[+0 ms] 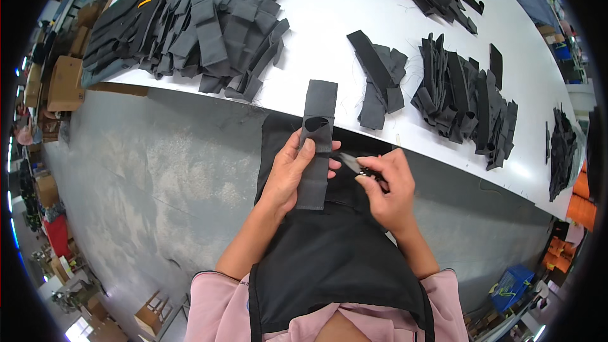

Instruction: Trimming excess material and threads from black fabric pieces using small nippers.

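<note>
My left hand (pixel 285 174) grips a dark grey fabric strip (pixel 311 189) upright in front of my apron, thumb on its face and fingers behind it. A folded loop bulges from the strip just above my thumb, and its top end reaches over the table's near edge. My right hand (pixel 394 191) is closed around thread snips (pixel 350 162). Their blades point left toward the strip's right edge, close to my left fingertips; whether they touch the cloth I cannot tell.
The white table (pixel 316 19) slants away ahead of me. Piles of dark strips lie on it: a large heap (pixel 218 25) at left, a small stack (pixel 378 79) ahead, and a bundle (pixel 465 98) to the right. A cardboard box (pixel 66 83) stands beyond the table's left end.
</note>
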{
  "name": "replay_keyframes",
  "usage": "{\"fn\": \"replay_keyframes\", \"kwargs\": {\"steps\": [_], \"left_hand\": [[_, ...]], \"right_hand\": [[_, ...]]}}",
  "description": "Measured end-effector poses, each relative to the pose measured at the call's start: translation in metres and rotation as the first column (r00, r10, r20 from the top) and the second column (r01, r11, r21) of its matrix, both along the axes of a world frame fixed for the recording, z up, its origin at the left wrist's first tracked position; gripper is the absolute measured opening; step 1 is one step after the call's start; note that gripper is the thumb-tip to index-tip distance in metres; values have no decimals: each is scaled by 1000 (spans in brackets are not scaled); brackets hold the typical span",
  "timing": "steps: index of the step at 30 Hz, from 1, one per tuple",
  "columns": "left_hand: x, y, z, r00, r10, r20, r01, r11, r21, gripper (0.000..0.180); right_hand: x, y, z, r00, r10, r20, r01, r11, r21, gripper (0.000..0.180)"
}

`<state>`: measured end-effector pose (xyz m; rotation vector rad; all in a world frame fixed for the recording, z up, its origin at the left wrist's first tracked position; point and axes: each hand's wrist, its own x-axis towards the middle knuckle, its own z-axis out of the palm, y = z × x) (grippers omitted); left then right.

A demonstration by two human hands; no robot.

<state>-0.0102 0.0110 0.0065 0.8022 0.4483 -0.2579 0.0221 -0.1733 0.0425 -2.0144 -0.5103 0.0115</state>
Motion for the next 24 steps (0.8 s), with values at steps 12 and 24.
{"fn": "replay_keyframes", "kwargs": {"steps": [12,24], "left_hand": [[-5,-5,4,997,46,55,-43,997,-63,42],[-10,10,8,958,-271,91,243,940,239,50]], "right_hand": [[2,22,-2,990,83,110,-62,982,-177,22],[15,16,6,984,167,61,-161,983,-93,19]]}}
